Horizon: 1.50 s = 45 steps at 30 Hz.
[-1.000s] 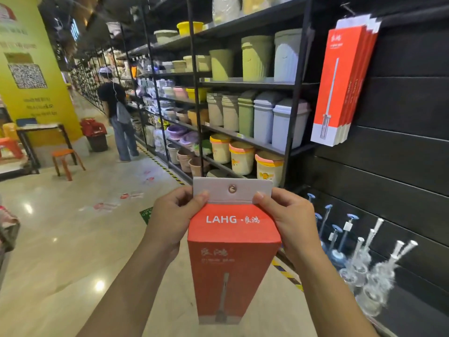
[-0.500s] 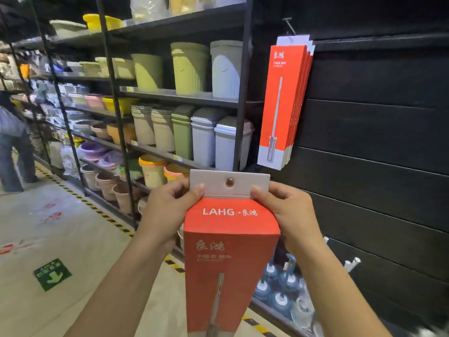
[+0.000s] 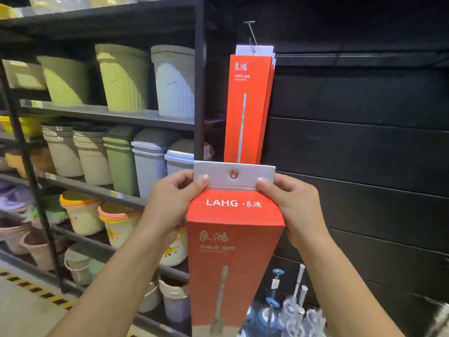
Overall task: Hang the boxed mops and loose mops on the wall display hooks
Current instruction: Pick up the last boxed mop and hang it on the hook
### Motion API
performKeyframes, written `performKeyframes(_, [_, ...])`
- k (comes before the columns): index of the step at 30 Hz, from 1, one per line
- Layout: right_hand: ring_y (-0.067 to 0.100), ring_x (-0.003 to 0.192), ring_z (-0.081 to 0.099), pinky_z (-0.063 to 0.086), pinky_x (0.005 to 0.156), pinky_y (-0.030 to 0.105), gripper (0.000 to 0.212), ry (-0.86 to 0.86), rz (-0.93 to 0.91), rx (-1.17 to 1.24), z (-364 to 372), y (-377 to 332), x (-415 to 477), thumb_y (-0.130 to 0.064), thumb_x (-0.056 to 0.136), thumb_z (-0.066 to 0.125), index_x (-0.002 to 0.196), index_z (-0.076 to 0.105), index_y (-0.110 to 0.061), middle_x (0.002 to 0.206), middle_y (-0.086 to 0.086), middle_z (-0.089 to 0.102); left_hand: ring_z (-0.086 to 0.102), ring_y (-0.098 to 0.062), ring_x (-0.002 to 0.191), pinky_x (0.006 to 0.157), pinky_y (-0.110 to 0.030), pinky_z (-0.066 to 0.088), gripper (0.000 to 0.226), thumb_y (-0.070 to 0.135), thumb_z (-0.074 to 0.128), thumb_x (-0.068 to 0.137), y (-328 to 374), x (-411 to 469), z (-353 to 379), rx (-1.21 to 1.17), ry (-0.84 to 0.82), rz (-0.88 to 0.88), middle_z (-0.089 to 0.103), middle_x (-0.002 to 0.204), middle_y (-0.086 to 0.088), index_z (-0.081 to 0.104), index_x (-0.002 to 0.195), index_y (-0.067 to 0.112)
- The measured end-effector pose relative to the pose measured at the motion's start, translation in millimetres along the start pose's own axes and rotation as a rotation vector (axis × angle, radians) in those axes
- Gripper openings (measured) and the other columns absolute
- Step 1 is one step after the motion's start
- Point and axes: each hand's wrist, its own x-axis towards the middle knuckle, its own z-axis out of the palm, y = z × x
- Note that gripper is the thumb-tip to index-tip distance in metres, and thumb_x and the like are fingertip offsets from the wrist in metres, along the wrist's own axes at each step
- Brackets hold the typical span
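My fingers pinch the white hang tab of the boxed mop. My left hand takes the tab's left corner and my right hand its right, thumbs in front, with the metal eyelet uncovered between them. I hold the red box upright, its tab just below and in front of the hung boxes. These dangle from a wire hook on the black slat wall. To their right the wall runs on as plain dark boards. Close on the left stands a black rack post, its shelves crowded with green, grey and beige bins. Low on the right, blue-and-white handled items stand by the wall, too blurred for me to name. Striped tape edges the pale floor at lower left.
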Motion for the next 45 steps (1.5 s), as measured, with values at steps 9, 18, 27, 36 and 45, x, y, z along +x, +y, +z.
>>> performKeyframes(9, [0.016, 0.083, 0.08, 0.066, 0.075, 0.036, 0.011, 0.035, -0.063, -0.014, 12, 17, 135, -0.023, 0.091, 0.08, 0.102, 0.081, -0.021, 0.091, -0.004, 0.083, 0.073, -0.018, 0.071, 0.069, -0.035, 0.061, 0.008, 0.02, 0.074, 0.095, 2, 140, 33, -0.036, -0.047, 0.044, 0.081, 0.088, -0.009, 0.08, 0.093, 0.015])
performKeyframes(18, [0.017, 0.082, 0.08, 0.061, 0.064, 0.029, 0.022, 0.095, -0.158, -0.025, 30, 4, 249, -0.025, 0.09, 0.082, 0.11, 0.081, -0.015, 0.093, 0.0, 0.083, 0.075, -0.015, 0.062, 0.048, -0.025, 0.058, 0.009, 0.024, 0.075, 0.095, 30, 261, 52, -0.051, -0.14, 0.102, 0.081, 0.081, -0.005, 0.078, 0.099, 0.017])
performKeyframes(27, [0.02, 0.083, 0.08, 0.064, 0.07, 0.033, 0.026, 0.248, -0.256, -0.068, 55, -35, 322, -0.025, 0.088, 0.083, 0.111, 0.08, -0.012, 0.093, 0.004, 0.083, 0.08, -0.025, 0.084, 0.082, -0.045, 0.066, 0.015, 0.028, 0.077, 0.094, 66, 369, 65, -0.085, -0.258, 0.233, 0.082, 0.089, -0.004, 0.079, 0.105, 0.018])
performKeyframes(36, [0.024, 0.085, 0.079, 0.063, 0.08, 0.038, 0.026, 0.282, -0.291, -0.127, 66, -79, 386, -0.022, 0.083, 0.088, 0.105, 0.081, -0.01, 0.091, 0.007, 0.082, 0.079, -0.019, 0.085, 0.073, -0.032, 0.064, 0.027, 0.029, 0.077, 0.093, 106, 433, 77, -0.157, -0.263, 0.278, 0.081, 0.097, -0.004, 0.076, 0.116, 0.016])
performKeyframes(45, [0.016, 0.064, 0.071, 0.053, 0.055, 0.022, 0.023, 0.194, -0.249, -0.163, 53, -101, 439, -0.019, 0.083, 0.087, 0.101, 0.082, -0.006, 0.089, 0.013, 0.081, 0.079, -0.019, 0.078, 0.062, -0.025, 0.061, 0.022, 0.017, 0.08, 0.091, 125, 482, 103, -0.251, -0.268, 0.247, 0.081, 0.099, -0.012, 0.076, 0.111, 0.008])
